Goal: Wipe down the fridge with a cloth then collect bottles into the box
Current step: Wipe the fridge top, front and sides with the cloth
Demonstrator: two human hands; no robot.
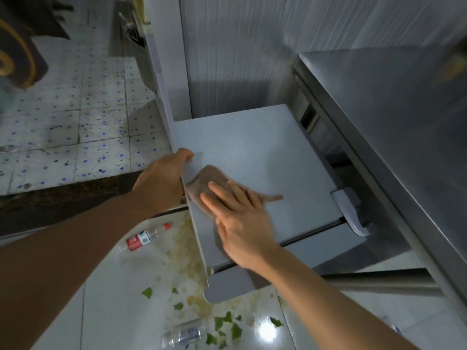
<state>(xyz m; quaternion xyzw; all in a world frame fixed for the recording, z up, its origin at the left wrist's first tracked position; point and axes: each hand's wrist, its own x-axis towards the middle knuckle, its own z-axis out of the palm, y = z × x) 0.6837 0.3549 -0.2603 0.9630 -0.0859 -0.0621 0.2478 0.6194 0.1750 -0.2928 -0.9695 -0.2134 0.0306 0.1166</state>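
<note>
You are working bare-armed: no sleeves are reaching your forearms, and your left hand (161,183) and right hand (242,223) are showing no gloves, rings or watch.

Glossy white tiled floor (106,311), near. Lying flat on it: clear plastic bottle with red label and red cap (144,237), left; crumpled clear plastic bottle (184,334), nearest; scattered green leaf scraps (227,324) and yellowish stains (182,256) between.
</note>
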